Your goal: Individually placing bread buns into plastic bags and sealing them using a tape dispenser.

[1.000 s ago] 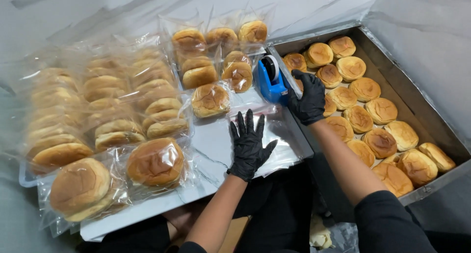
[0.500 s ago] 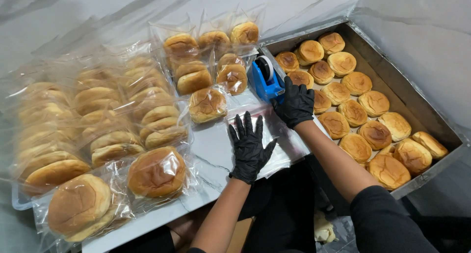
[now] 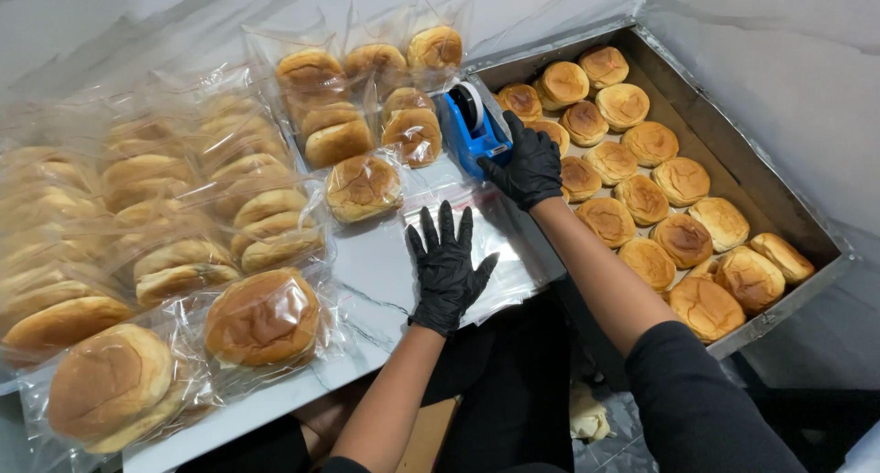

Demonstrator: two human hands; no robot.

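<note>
Leftmost, we see bagged buns (image 3: 261,317) on the marble table (image 3: 376,280); next our gloved left hand (image 3: 446,269) lies flat, fingers spread wide, on clear bags (image 3: 500,239), while our right hand (image 3: 527,166) grips the blue tape dispenser (image 3: 472,129) beside the bun tray (image 3: 779,207).

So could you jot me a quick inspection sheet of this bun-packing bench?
Surface: pale marbled table, partly covered.
Job's things: stack of clear bags under the left hand; blue tape dispenser.
Clutter: bagged buns left; metal tray of loose buns right.
Hands: both black-gloved; left flat, fingers spread; right hand at the dispenser.
Cables: nothing seen.
Surroundings: pale wall.
</note>
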